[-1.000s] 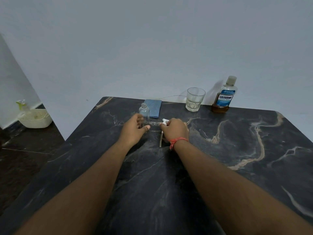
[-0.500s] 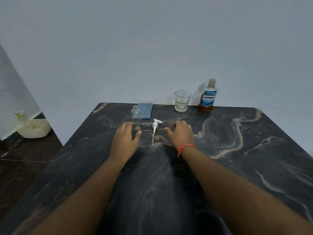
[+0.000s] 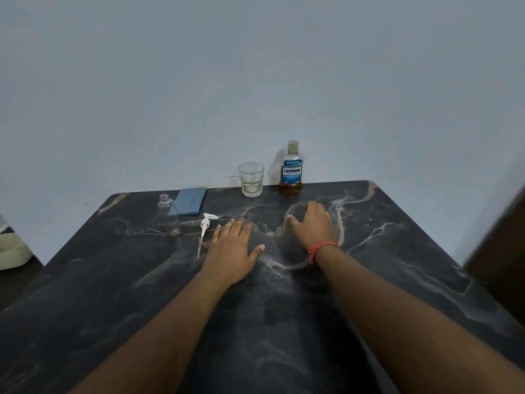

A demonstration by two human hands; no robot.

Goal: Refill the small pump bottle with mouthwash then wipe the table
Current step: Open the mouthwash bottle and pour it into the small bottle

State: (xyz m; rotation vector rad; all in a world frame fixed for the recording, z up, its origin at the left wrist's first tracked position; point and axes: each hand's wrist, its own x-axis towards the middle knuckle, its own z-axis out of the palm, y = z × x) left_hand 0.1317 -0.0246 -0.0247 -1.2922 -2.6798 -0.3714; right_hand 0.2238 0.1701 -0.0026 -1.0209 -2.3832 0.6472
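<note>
The small clear pump bottle (image 3: 168,212) stands uncapped at the table's back left. Its white pump head (image 3: 205,226) with its tube lies flat on the table just to the right of it. A folded blue cloth (image 3: 189,200) lies behind them. The mouthwash bottle (image 3: 291,169), capped and holding a little amber liquid, stands at the back edge. My left hand (image 3: 234,250) rests flat on the table beside the pump head, holding nothing. My right hand (image 3: 314,223), with a red thread at the wrist, hovers with fingers spread in front of the mouthwash bottle.
A drinking glass (image 3: 251,179) stands at the back, left of the mouthwash bottle. The dark marble table (image 3: 397,265) meets a pale wall. A cream basket (image 3: 11,250) sits on the floor at the left. A dark brown edge shows at the far right.
Both hands have left the pump bottle and pump head and shifted right. My right hand has gone toward the mouthwash bottle. The pump head now lies free on the table.
</note>
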